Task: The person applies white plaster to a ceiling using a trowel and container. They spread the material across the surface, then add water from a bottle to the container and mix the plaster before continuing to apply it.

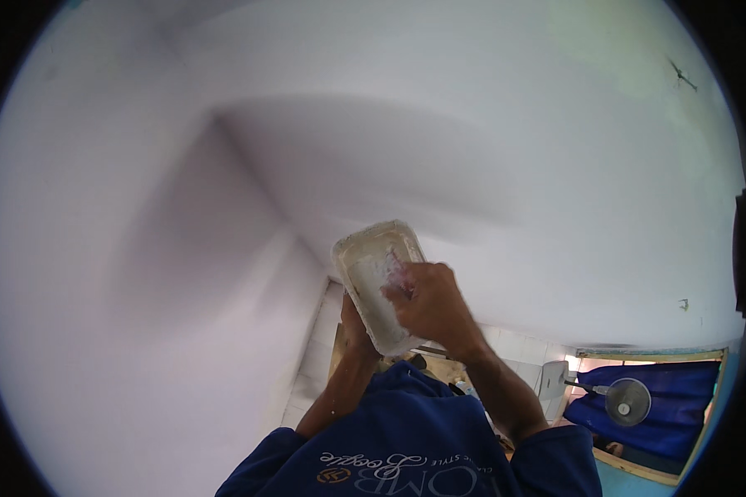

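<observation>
White ceiling [439, 108] and walls fill nearly all of my view, meeting in a soft, blurred corner at upper left. Low on the right I see a blue curtain [671, 389] over a bright opening, with a small grey fan [627, 402] standing in front of it. A blue shirt [406, 447] with pale lettering sits at the bottom edge.

Raised near the middle is a white rectangular tray [379, 282], smeared with pale paste, its long side tilted up and to the left. My left hand [356, 327] grips it from below at its lower end, fingers curled out of sight behind it. My right hand [427, 302] lies over the tray's right half, fingers bent and bunched on the smeared inner face; I cannot tell whether they pinch a tool or only press the paste. Both forearms rise bare from the blue sleeves.
</observation>
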